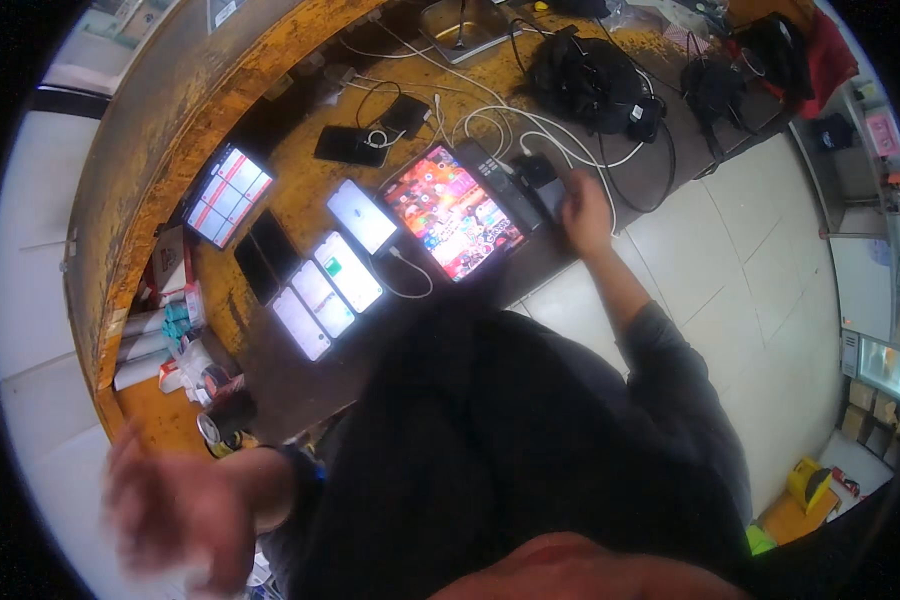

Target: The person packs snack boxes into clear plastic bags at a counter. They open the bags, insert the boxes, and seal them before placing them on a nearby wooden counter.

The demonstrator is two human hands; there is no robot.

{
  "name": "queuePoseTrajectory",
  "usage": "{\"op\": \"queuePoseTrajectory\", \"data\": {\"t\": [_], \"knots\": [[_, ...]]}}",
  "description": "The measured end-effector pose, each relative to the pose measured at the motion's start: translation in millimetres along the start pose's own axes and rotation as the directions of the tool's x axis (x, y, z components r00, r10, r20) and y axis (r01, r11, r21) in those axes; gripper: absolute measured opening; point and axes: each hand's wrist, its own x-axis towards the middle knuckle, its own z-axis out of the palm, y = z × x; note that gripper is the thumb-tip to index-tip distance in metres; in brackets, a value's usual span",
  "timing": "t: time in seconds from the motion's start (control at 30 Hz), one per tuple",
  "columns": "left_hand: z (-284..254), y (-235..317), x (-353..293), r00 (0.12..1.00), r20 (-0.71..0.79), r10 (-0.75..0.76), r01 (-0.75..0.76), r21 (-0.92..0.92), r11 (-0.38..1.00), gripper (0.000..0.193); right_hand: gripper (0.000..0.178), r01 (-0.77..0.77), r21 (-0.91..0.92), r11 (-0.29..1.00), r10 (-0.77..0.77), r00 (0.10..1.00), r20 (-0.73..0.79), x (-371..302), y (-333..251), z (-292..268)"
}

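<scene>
My right hand (585, 215) is at the table's front edge, its fingers closed on the side of a dark flat device (548, 192) with a greyish face. Left of it lies a tablet (455, 212) with a bright, colourful screen. Several phones rest beside the tablet: a lit white phone (363, 217) above, then a row of lit phones (320, 297) side by side. A dark phone (267, 255) lies behind that row. Low at the left, my left hand (175, 515) is raised, blurred by motion, its fingers apart and nothing visible in it.
A tablet with a grid on its screen (228, 195) leans at the back left. White cables (510, 112) tangle behind the colourful tablet, near black bags (585, 75). Two dark phones (350, 146) lie at the back. A can (210, 428) stands near my left wrist.
</scene>
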Motion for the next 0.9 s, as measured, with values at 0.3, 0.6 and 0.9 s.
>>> {"op": "queuePoseTrajectory", "data": {"t": [0.3, 0.6, 0.9], "knots": [[24, 10, 40, 0.892, 0.331, 0.309, -0.278, -0.138, 0.951, 0.044, 0.046, 0.298, -0.188, 0.936, -0.273, 0.951, 0.148, 28, -31, -5], [29, 3, 44, 0.886, 0.332, 0.325, -0.282, -0.171, 0.944, 0.043, 0.057, 0.203, -0.292, 0.935, -0.159, 0.973, 0.168, 25, -21, 16], [28, 8, 47, 0.879, 0.341, 0.334, -0.291, -0.171, 0.941, 0.042, 0.057, 0.172, -0.287, 0.942, -0.122, 0.976, 0.183, 24, -22, 18]]}}
